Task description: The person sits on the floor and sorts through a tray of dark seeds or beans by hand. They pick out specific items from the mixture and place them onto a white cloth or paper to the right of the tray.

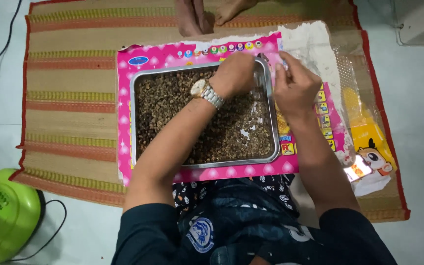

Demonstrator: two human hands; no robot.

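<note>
A woven straw mat (69,98) with red and green stripes is spread on the pale floor, evidently to give a seat and a working surface; it fills most of the frame. On it, at centre, a glossy pink printed sheet (123,122) is laid under a rectangular steel tray (202,164), likely to catch spills. The tray is filled with small brown, rough-looking pieces (172,108) — seeds or husks, it cannot be told which. The left hand (234,73), a metal watch (206,92) on its wrist, is held curled over the tray's upper right corner; its fingers are hidden. The right hand (295,83) is held just beside that rim, fingers narrowed together — whether anything is pinched cannot be told. A lime-green plastic appliance (3,213) sits at lower left.
</note>
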